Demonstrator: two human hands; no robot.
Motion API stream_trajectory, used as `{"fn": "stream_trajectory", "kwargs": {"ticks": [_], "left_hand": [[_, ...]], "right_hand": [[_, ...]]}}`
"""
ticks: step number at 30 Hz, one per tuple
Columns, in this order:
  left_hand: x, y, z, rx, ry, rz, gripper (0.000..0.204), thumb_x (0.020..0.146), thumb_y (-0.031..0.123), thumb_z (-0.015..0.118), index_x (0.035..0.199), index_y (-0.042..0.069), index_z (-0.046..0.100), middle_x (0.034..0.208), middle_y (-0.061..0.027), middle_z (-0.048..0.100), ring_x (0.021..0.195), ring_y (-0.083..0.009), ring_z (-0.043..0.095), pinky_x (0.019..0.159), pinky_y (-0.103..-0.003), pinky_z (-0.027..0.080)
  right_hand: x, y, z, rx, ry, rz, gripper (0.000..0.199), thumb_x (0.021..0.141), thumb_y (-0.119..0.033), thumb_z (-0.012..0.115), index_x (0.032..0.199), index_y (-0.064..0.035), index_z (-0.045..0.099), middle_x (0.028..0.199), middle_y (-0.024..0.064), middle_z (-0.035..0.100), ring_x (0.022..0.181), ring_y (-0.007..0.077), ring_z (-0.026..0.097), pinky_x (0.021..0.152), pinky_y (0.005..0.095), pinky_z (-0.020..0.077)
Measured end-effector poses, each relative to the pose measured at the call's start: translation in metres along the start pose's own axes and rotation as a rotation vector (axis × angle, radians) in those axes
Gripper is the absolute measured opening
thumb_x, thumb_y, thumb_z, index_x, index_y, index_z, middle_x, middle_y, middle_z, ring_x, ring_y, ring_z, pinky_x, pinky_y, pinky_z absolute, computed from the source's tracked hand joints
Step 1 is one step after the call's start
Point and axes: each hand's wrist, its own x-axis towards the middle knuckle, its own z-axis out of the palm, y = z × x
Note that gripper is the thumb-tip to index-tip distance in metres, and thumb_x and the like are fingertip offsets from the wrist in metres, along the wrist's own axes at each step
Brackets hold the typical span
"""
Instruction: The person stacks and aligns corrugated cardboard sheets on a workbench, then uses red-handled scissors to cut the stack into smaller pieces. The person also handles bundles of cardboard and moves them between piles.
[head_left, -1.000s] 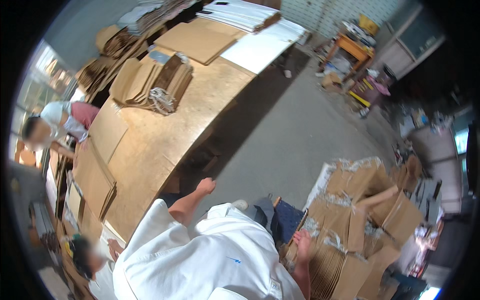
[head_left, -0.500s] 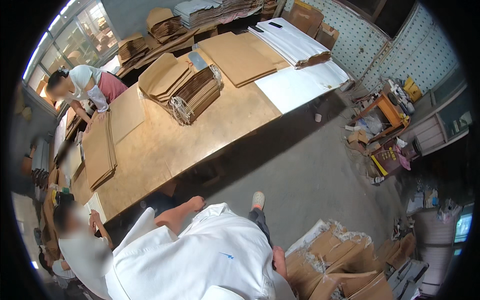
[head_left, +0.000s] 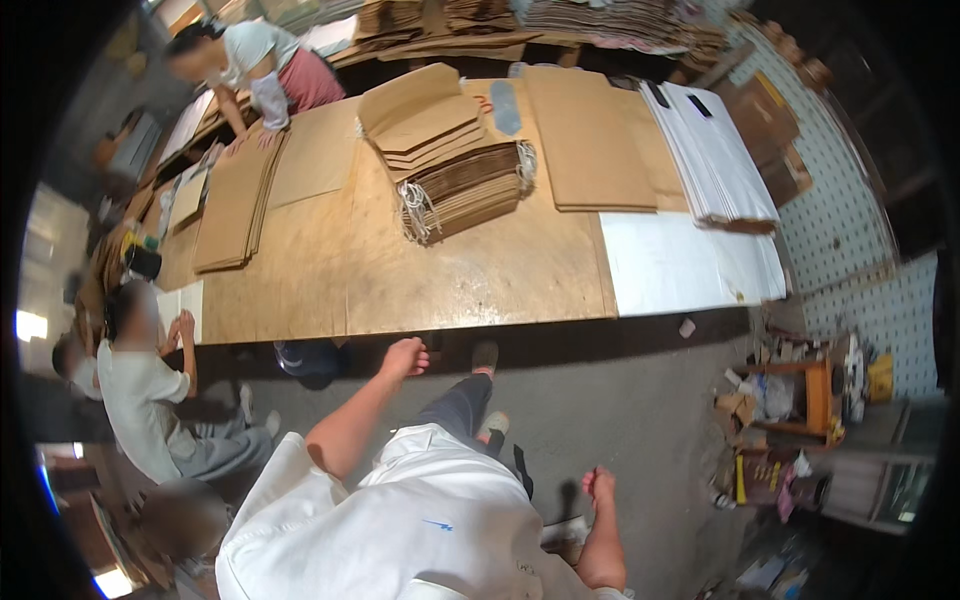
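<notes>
My left hand (head_left: 405, 358) is in front of the table's near edge, its fingers curled in with nothing seen in them. Lower and to the right, my right hand (head_left: 600, 485) hangs over the floor, loosely closed, and it too shows nothing held. Beyond the left hand lies the large wooden table (head_left: 300, 290). On it rests a bundle of brown paper bags (head_left: 470, 195) with white string ties at its ends. Flat brown paper sheets (head_left: 590, 140) are stacked behind and to the right, beside a stack of white sheets (head_left: 715, 160) with two dark objects on top.
A person in a pink garment (head_left: 310, 80) leans over a brown paper stack (head_left: 235, 205) at the table's far left. Another person (head_left: 140, 390) sits at the near left corner. A white sheet (head_left: 690, 260) covers the right end. A wooden stand (head_left: 818, 400) with clutter stands right.
The view has swung so the table now runs across it. Both hands have come forward, the right one now fully visible. My feet show in a stride toward the table.
</notes>
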Motion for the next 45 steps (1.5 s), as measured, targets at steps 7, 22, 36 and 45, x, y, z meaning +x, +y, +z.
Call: {"fn": "stream_trajectory", "kwargs": {"ticks": [7, 22, 36, 45], "left_hand": [[0.128, 0.048, -0.059, -0.548, 0.085, 0.051, 0.033, 0.104, 0.043, 0.047, 0.094, 0.012, 0.053, 0.078, 0.0028, 0.052, 0.066, -0.0086, 0.052, 0.061, -0.027, 0.047], [0.304, 0.216, -0.091, -0.568, 0.319, 0.104, 0.052, 0.095, 0.068, 0.057, 0.105, 0.017, 0.055, 0.078, 0.005, 0.052, 0.063, -0.006, 0.043, 0.054, -0.023, 0.028], [0.363, 0.267, -0.059, -0.669, 0.074, 0.067, 0.083, 0.1, 0.072, 0.038, 0.15, 0.007, 0.047, 0.145, -0.0148, 0.057, 0.128, -0.0316, 0.058, 0.109, -0.043, 0.046], [0.425, 0.219, -0.097, -0.966, -0.188, 0.22, 0.082, 0.101, 0.071, 0.035, 0.151, 0.007, 0.045, 0.147, -0.0145, 0.055, 0.13, -0.0331, 0.057, 0.112, -0.046, 0.044]], "right_hand": [[0.076, -0.31, 0.074, -0.121, -0.092, -0.264, 0.047, 0.107, -0.051, 0.043, 0.099, -0.0095, 0.063, 0.081, 0.003, 0.067, 0.071, 0.0156, 0.063, 0.06, 0.0314, 0.0525], [0.141, -0.764, 0.473, -0.55, -0.427, -0.601, 0.078, 0.102, -0.065, 0.042, 0.144, 0.0004, 0.049, 0.139, 0.0166, 0.059, 0.131, 0.0269, 0.055, 0.109, 0.0446, 0.0407], [0.182, -0.737, 0.619, -0.343, -1.014, -0.073, 0.072, 0.098, -0.061, 0.057, 0.144, -0.006, 0.054, 0.141, 0.0117, 0.062, 0.122, 0.0258, 0.063, 0.105, 0.0422, 0.0491], [0.184, -0.726, 0.627, -0.378, -0.994, -0.095, 0.055, 0.095, -0.047, 0.065, 0.133, -0.007, 0.061, 0.126, 0.0119, 0.069, 0.107, 0.0255, 0.069, 0.093, 0.0421, 0.0557]]}}
